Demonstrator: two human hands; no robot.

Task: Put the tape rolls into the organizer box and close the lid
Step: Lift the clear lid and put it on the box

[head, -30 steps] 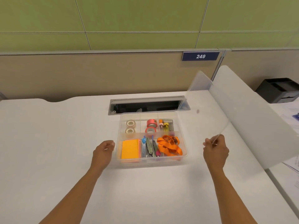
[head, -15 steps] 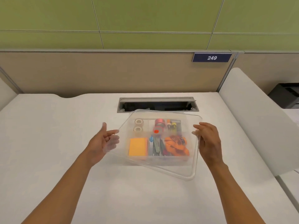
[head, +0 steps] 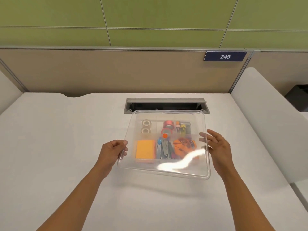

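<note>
A clear plastic lid (head: 191,170) hovers tilted above the organizer box (head: 145,161), its near edge raised toward me. My left hand (head: 111,152) grips the lid's left edge. My right hand (head: 216,147) holds the right edge with fingers spread along it. Through the lid I see two beige tape rolls (head: 146,126) in the back left compartment and two pink-red tape rolls (head: 168,126) in the back middle one. An orange sticky-note pad (head: 145,149), metal tools and an orange strap fill the front compartments.
The box stands on a white desk (head: 66,147) in front of an open cable slot (head: 165,105). A beige partition with a "249" sign (head: 225,56) runs along the back. A white divider panel (head: 260,122) borders the right side.
The lid, held up at the right by my right hand a second ago, has swung over the box. My left hand rose from the table and took its left edge.
</note>
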